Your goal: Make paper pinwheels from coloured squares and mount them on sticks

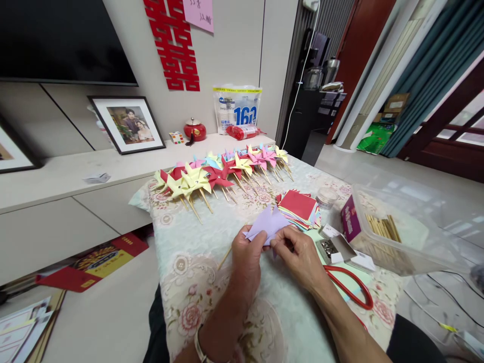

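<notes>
Over the middle of the table, a light purple paper pinwheel [267,223] is held up between both hands, its points partly folded. My left hand [247,252] grips its left side, thumb pressed on the paper. Fingers of my right hand [298,252] pinch its lower right edge; whether a pin is between them I cannot make out. A thin wooden stick [224,258] lies on the cloth just left of my left hand. Beyond my right hand sits a stack of coloured paper squares [298,205], red on top. An open small box of metal pins [330,248] is beside my right wrist.
Several finished pinwheels [219,174] on sticks lie along the table's far side. Red-handled scissors [353,287] rest right of my right forearm. A clear plastic bin [408,242] with wooden sticks [383,228] stands at the right edge. A flowered tablecloth [196,267] covers the table.
</notes>
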The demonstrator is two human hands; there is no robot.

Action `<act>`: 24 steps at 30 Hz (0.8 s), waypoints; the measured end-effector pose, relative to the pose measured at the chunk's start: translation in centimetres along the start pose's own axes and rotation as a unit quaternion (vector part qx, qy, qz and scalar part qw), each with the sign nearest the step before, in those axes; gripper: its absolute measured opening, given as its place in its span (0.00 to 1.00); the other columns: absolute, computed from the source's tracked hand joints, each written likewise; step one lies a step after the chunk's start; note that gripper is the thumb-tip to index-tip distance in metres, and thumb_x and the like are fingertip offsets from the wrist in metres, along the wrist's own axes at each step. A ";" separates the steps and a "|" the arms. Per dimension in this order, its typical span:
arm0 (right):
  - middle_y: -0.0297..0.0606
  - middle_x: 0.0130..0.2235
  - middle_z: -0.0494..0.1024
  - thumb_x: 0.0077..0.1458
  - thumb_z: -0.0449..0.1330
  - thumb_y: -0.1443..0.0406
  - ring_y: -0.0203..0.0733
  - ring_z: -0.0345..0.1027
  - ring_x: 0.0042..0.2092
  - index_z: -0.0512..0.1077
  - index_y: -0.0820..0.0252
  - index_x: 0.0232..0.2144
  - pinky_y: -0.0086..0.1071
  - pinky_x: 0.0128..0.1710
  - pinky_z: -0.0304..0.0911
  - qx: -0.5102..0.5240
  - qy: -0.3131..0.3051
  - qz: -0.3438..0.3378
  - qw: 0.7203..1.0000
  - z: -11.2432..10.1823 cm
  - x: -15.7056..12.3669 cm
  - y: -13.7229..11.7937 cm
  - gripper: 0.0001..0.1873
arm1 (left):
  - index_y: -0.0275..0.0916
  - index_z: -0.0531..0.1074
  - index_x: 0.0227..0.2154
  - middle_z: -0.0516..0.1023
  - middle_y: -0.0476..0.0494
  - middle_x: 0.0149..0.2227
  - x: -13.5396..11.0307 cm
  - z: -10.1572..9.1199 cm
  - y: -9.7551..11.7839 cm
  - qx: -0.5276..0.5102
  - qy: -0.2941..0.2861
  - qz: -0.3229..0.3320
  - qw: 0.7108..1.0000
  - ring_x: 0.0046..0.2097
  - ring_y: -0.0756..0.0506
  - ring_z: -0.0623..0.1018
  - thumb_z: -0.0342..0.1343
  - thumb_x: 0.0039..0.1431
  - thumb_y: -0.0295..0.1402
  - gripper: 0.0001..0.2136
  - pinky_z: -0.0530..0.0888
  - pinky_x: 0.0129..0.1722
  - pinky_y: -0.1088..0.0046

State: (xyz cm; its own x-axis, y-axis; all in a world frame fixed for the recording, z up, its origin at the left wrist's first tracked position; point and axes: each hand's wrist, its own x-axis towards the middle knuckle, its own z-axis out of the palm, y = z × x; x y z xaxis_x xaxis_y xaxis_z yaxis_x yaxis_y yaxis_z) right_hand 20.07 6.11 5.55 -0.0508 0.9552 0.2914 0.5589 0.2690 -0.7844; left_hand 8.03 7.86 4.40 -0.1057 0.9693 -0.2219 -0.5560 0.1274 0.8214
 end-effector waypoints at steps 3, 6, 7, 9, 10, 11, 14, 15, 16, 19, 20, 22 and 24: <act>0.31 0.25 0.70 0.58 0.59 0.65 0.37 0.62 0.27 0.69 0.57 0.23 0.29 0.27 0.54 -0.002 0.006 0.001 1.000 0.0 0.0 0.0 0.11 | 0.36 0.73 0.30 0.75 0.51 0.24 -0.1 0.1 0.0 -0.005 0.000 -0.004 1.000 0.25 0.50 0.73 0.65 0.39 0.30 0.12 0.71 0.26 0.75; 0.31 0.25 0.70 0.58 0.59 0.64 0.37 0.62 0.27 0.69 0.57 0.23 0.29 0.27 0.55 -0.010 0.007 0.005 1.000 -0.1 0.0 0.0 0.11 | 0.36 0.73 0.30 0.75 0.51 0.24 -0.1 0.2 0.1 -0.003 -0.003 -0.006 1.000 0.25 0.50 0.73 0.65 0.40 0.30 0.12 0.72 0.26 0.75; 0.31 0.25 0.71 0.57 0.59 0.64 0.37 0.62 0.27 0.69 0.57 0.23 0.29 0.27 0.55 -0.013 0.007 0.005 1.000 -0.1 0.0 0.0 0.11 | 0.36 0.73 0.31 0.75 0.50 0.25 -0.2 0.2 0.1 -0.002 -0.004 -0.007 1.000 0.26 0.49 0.73 0.65 0.40 0.30 0.12 0.72 0.27 0.74; 0.31 0.25 0.71 0.57 0.59 0.64 0.37 0.63 0.27 0.69 0.57 0.23 0.29 0.27 0.56 -0.014 0.008 0.006 1.000 -0.1 0.0 0.1 0.11 | 0.36 0.74 0.31 0.76 0.49 0.26 -0.2 0.1 0.1 -0.002 -0.006 -0.009 1.000 0.27 0.48 0.75 0.65 0.40 0.31 0.12 0.73 0.28 0.73; 0.31 0.25 0.71 0.57 0.59 0.64 0.38 0.63 0.27 0.69 0.56 0.23 0.29 0.27 0.56 -0.012 0.010 0.007 1.000 -0.1 0.1 0.1 0.11 | 0.36 0.74 0.31 0.76 0.49 0.26 -0.2 0.1 0.0 -0.001 -0.008 -0.008 1.000 0.27 0.48 0.75 0.65 0.41 0.31 0.12 0.73 0.29 0.72; 0.32 0.25 0.71 0.58 0.59 0.64 0.38 0.64 0.27 0.69 0.56 0.23 0.29 0.27 0.56 -0.010 0.010 0.008 1.000 0.0 0.1 0.2 0.11 | 0.36 0.74 0.31 0.76 0.49 0.26 -0.2 0.1 0.0 0.001 -0.009 -0.007 1.000 0.27 0.48 0.75 0.65 0.41 0.31 0.11 0.73 0.29 0.72; 0.31 0.24 0.71 0.58 0.59 0.63 0.38 0.64 0.27 0.69 0.56 0.23 0.30 0.27 0.56 0.000 0.008 0.015 1.000 0.0 0.0 0.3 0.12 | 0.36 0.74 0.31 0.76 0.49 0.26 -0.2 -0.1 -0.2 0.006 -0.010 -0.006 1.000 0.28 0.48 0.75 0.65 0.42 0.32 0.11 0.73 0.29 0.73; 0.31 0.24 0.71 0.58 0.59 0.62 0.38 0.64 0.27 0.68 0.56 0.23 0.30 0.27 0.56 0.002 0.008 0.018 1.000 0.0 0.0 0.4 0.12 | 0.36 0.74 0.31 0.76 0.49 0.26 -0.2 -0.1 -0.2 0.006 -0.011 -0.007 1.000 0.28 0.48 0.75 0.65 0.42 0.32 0.11 0.73 0.29 0.73; 0.31 0.24 0.71 0.58 0.59 0.62 0.38 0.64 0.27 0.68 0.56 0.23 0.30 0.27 0.57 0.002 0.006 0.022 1.000 0.0 0.0 0.4 0.12 | 0.36 0.74 0.31 0.76 0.49 0.26 -0.1 -0.1 -0.2 0.007 -0.012 -0.008 1.000 0.28 0.48 0.74 0.65 0.42 0.33 0.11 0.72 0.29 0.73; 0.32 0.24 0.71 0.57 0.59 0.63 0.38 0.64 0.27 0.68 0.56 0.23 0.30 0.28 0.57 0.001 0.005 0.029 1.000 0.0 0.0 0.3 0.12 | 0.36 0.75 0.32 0.75 0.49 0.25 -0.1 -0.2 -0.3 0.007 -0.019 -0.006 1.000 0.27 0.48 0.73 0.65 0.43 0.32 0.11 0.72 0.28 0.74; 0.31 0.24 0.71 0.57 0.59 0.63 0.38 0.64 0.27 0.68 0.56 0.22 0.30 0.28 0.56 -0.002 0.005 0.029 1.000 0.0 0.0 0.3 0.12 | 0.36 0.75 0.32 0.75 0.49 0.26 -0.1 -0.2 -0.4 0.007 -0.021 -0.005 1.000 0.28 0.48 0.73 0.64 0.43 0.33 0.11 0.72 0.28 0.74; 0.31 0.24 0.70 0.57 0.59 0.63 0.38 0.63 0.27 0.68 0.56 0.22 0.30 0.28 0.56 -0.006 0.007 0.026 1.000 0.0 0.0 0.2 0.12 | 0.37 0.75 0.32 0.76 0.48 0.26 0.0 -0.2 -0.4 0.009 -0.023 -0.004 1.000 0.28 0.48 0.74 0.64 0.44 0.33 0.10 0.71 0.28 0.74; 0.31 0.24 0.70 0.57 0.59 0.63 0.38 0.63 0.27 0.67 0.56 0.22 0.30 0.28 0.56 -0.007 0.007 0.028 1.000 -0.1 0.0 0.3 0.12 | 0.37 0.76 0.32 0.76 0.48 0.27 0.0 -0.3 -0.4 0.012 -0.022 -0.004 1.000 0.28 0.48 0.74 0.64 0.45 0.34 0.11 0.71 0.28 0.74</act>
State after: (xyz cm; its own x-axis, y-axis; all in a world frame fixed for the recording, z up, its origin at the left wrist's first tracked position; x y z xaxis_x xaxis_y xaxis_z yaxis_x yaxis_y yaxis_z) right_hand 20.26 6.22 5.38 -0.0076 0.9670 0.2546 0.5719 0.2130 -0.7922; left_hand 8.03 7.75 3.89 -0.0639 0.9766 -0.2052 -0.5361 0.1399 0.8325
